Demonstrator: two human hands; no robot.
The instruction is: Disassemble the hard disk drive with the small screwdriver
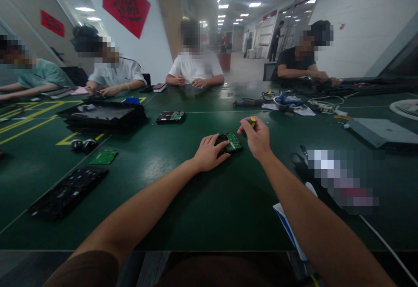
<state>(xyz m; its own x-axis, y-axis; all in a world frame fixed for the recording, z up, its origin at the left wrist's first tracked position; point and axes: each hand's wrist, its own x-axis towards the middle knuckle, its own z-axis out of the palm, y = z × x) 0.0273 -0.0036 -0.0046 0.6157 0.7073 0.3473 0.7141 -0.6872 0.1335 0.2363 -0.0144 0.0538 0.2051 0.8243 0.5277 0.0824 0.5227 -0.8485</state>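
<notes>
A small black hard drive (pixel 232 142) with a green circuit board on top lies on the dark green table (pixel 202 208) in front of me. My left hand (pixel 209 152) rests on its left end, fingers curled over it and pressing it down. My right hand (pixel 257 138) is closed around a screwdriver (pixel 251 123) with a yellow and black handle, held upright just right of the drive, its tip pointing down at the board.
A second drive (pixel 171 116) lies farther back. A black laptop shell (pixel 102 115), a loose green board (pixel 104 157) and a black keyboard frame (pixel 67 192) lie at left. Cables, tools and a grey panel (pixel 380 131) are at right. Several people sit around the table's far side.
</notes>
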